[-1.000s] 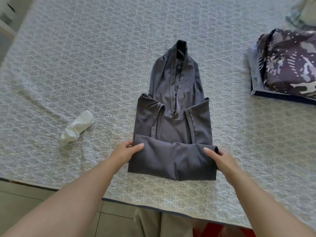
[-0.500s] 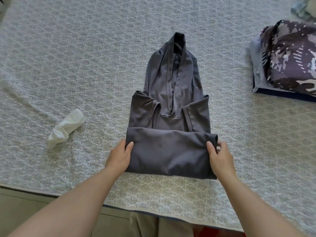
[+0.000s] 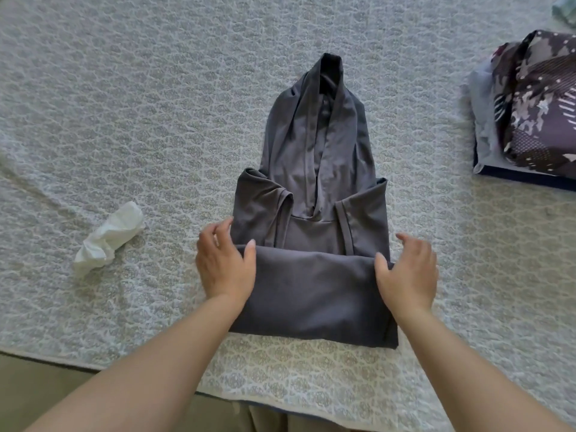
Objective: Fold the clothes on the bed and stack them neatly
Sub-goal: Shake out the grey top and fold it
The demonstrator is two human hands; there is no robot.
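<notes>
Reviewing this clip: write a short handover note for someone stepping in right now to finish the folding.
Left hand: grips the left end of the hoodie's folded band, thumb on top.
Right hand: grips the right end the same way.
Grey hoodie: mid-bed, sleeves folded in, bottom folded up; hood lies flat, pointing away.
Stack of folded clothes: far right on the bed.
White sock: loose, to the left.
Done: sleeves in, first fold up.
Left: finish the hoodie, hood included, put it on the stack, then deal with the sock.

bed [image 3: 156, 104] | grey hoodie [image 3: 314, 294] bottom folded up | left hand [image 3: 223, 269], right hand [image 3: 408, 275] gripping fold ends | white sock [image 3: 109, 238] left | folded stack [image 3: 536, 120] right
</notes>
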